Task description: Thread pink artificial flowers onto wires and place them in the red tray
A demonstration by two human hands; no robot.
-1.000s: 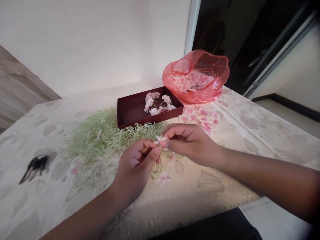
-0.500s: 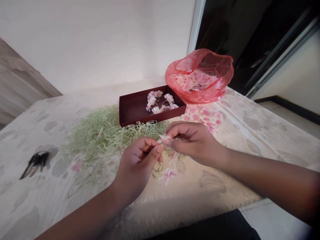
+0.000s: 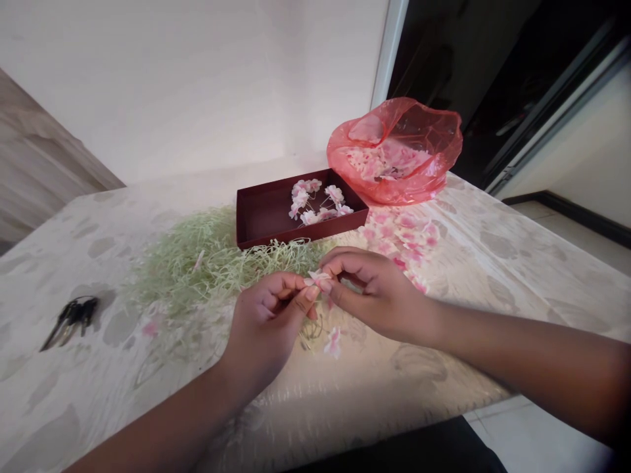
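Between my two hands is a small pink-and-white artificial flower [image 3: 319, 278], pinched from both sides. My left hand [image 3: 269, 322] grips its lower left side with thumb and forefinger; any stem there is hidden by the fingers. With thumb and fingertips, my right hand [image 3: 377, 295] holds the petals from the right. Just below hangs another pink-and-white blossom [image 3: 333, 343], near thin green strands under my left fingers; whether it is joined to them I cannot tell. A pile of pale green artificial stems [image 3: 197, 263] lies behind and left of my hands.
A dark red box [image 3: 266, 240] holding a ring of joined flowers [image 3: 308, 215] stands behind the stems. Right of it are a pink plastic bag [image 3: 428, 187] of petals and loose petals [image 3: 407, 233]. Keys [image 3: 73, 318] lie at the left on the patterned tablecloth [image 3: 428, 387].
My right hand has moved slightly down and left, bringing the flower closer against my left fingertips. The blossom hanging below has swung and turned a little.
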